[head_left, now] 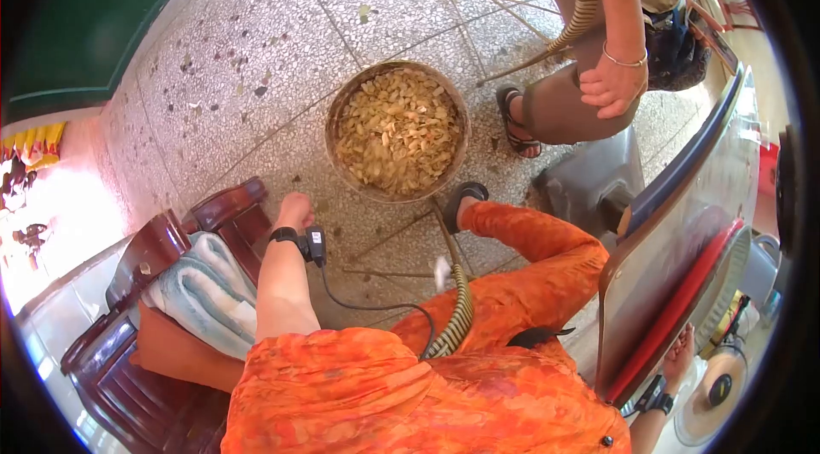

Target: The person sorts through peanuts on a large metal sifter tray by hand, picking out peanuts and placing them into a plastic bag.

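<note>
My left hand (296, 211) is closed in a loose fist with nothing showing in it, beside a wooden chair and left of a round basin (335, 162). The basin stands on the floor, filled with pale yellow-brown flakes or husks (397, 129); their exact kind I cannot make out. At the far right, my right hand (681, 357) has its fingers apart, close to the edge of a red round tray or lid (666, 326) by the table. No object shows in it. Both wrists carry black straps with small devices.
Across from me sits another person, whose hand (615, 85) hangs over their knee. A grey plastic stool (589, 176) stands beside the table (632, 296). At left is a dark wooden chair (149, 253) holding a folded towel (201, 287). Debris dots the speckled floor (256, 52).
</note>
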Motion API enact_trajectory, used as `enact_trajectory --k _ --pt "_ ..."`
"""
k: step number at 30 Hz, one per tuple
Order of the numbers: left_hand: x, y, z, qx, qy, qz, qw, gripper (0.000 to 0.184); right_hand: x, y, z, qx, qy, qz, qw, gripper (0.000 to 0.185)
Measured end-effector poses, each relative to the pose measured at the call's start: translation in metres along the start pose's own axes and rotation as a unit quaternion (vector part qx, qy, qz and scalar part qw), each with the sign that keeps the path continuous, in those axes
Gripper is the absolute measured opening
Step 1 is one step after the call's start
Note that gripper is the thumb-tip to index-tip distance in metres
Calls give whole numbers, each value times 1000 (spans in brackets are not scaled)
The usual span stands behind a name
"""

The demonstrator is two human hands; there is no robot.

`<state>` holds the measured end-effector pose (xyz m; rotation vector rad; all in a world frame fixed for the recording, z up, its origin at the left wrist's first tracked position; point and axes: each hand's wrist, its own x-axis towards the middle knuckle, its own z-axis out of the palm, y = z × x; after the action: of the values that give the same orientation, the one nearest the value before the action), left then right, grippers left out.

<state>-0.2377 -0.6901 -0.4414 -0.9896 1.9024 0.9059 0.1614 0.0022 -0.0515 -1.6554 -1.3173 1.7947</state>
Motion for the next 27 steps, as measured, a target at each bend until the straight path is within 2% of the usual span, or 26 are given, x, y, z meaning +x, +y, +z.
enact_trajectory --k 5,7,9,10,11,12,14,15,16,17,18,19,21,22,23,25,26,27 --pt "-5 6 1 20 -30 -1 999 17 -1 -2 -5 16 25 14 999 21" --pt "-7 14 -2 40 -41 -10 998 17 -6 -1 13 -11 17 -12 1000 20" --pt "3 22 -8 107 22 72 991 16 -3 -2 7 -23 15 -14 1000 20" --pt "11 24 -12 115 20 79 990 16 0 -2 0 -38 8 -18 999 19" --pt "21 30 -16 141 162 183 959 16 9 1 -11 -35 12 -29 999 18" --pt "18 50 -19 158 294 288 898 17 1 1 10 -29 22 -43 998 17" --pt "-19 100 -25 80 294 363 880 17 -31 4 72 -11 167 -128 978 30" --pt "-27 124 -27 120 299 439 838 17 -13 3 21 17 37 -131 991 36" --pt "-28 149 -23 18 219 430 875 18 -12 -2 14 108 -93 -144 979 35" --pt "13 168 -34 36 205 518 830 18 -24 -11 39 178 -79 -151 969 34" --pt "-107 204 -11 -78 73 465 879 17 -24 -17 38 247 -125 -148 949 29" --pt "-144 228 6 -114 26 508 853 16 -9 -18 18 336 -313 -100 883 23" --pt "-216 268 36 -142 -71 545 823 14 -17 -19 32 406 -258 -94 872 19" --pt "-248 278 50 -132 -90 557 815 14 -21 -20 34 440 -229 -79 864 19" --pt "-284 286 64 -118 -136 590 787 15 -20 -22 27 453 -220 -93 859 19" --pt "-354 292 88 -99 -184 628 750 15 -20 -26 14 444 -239 -51 862 20" --pt "-386 293 101 -78 -226 648 723 15 -26 -25 16 455 -237 -56 857 20" --pt "-417 291 114 -54 -263 667 695 15 -33 -26 20 426 -194 -91 879 20"
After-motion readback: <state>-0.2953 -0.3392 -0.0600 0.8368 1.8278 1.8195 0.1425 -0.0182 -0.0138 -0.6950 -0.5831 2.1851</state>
